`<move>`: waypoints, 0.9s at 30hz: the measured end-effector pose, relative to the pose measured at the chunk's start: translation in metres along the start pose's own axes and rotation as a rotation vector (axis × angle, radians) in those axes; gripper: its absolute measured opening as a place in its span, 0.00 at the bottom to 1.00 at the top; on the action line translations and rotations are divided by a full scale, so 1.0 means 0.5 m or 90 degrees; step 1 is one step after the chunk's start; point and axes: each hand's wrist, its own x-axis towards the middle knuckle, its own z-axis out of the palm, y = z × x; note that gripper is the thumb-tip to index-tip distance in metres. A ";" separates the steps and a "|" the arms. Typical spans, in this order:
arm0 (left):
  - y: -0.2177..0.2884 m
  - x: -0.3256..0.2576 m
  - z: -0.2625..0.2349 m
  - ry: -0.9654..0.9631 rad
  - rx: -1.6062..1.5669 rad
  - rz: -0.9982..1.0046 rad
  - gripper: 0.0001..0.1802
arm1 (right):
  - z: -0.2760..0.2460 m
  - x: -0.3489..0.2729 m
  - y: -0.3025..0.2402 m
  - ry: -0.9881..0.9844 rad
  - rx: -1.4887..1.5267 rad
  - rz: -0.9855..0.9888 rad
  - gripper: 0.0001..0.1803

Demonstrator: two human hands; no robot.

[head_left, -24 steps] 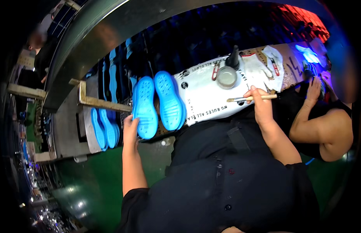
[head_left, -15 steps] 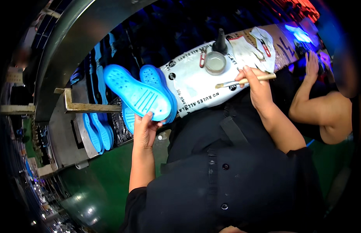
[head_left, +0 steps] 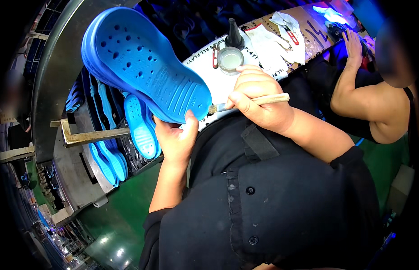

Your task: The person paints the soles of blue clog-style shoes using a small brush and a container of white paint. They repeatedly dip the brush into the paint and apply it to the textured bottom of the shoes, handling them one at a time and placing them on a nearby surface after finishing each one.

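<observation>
My left hand (head_left: 175, 139) grips a thick blue shoe sole (head_left: 151, 67) by its heel end, thumb on the upper face and the other fingers hidden beneath. Small holes dot the wide end, and parallel grooves cross the heel. Held up close, the sole looks large and slants toward the upper left. In my right hand (head_left: 263, 101) is a flat paintbrush (head_left: 277, 98) with a pale wooden handle, its bristles at the heel's rim. Whether they touch it I cannot tell. Beyond the brush, a small round cup (head_left: 230, 60) of pale liquid stands on a white printed sheet.
A dark cone-topped bottle (head_left: 234, 36) and a red cutter (head_left: 215, 56) stand by the cup. White gloves (head_left: 268, 45) lie farther right. More blue soles (head_left: 141, 128) rest at left, near a metal bar (head_left: 97, 136). A co-worker's arm (head_left: 358, 96) is at right.
My left hand has raised the sole off the others, closer to me. My right hand has brought the paintbrush left and down to the sole's heel.
</observation>
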 end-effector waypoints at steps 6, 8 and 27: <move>0.001 0.000 -0.004 0.003 0.008 -0.006 0.25 | 0.002 -0.004 0.007 -0.006 -0.041 0.000 0.13; 0.000 -0.001 -0.006 0.002 0.018 -0.014 0.25 | -0.006 -0.008 0.008 -0.011 -0.044 0.015 0.13; -0.004 -0.010 0.007 0.020 -0.002 0.021 0.27 | 0.009 -0.008 0.017 0.055 -0.029 -0.052 0.11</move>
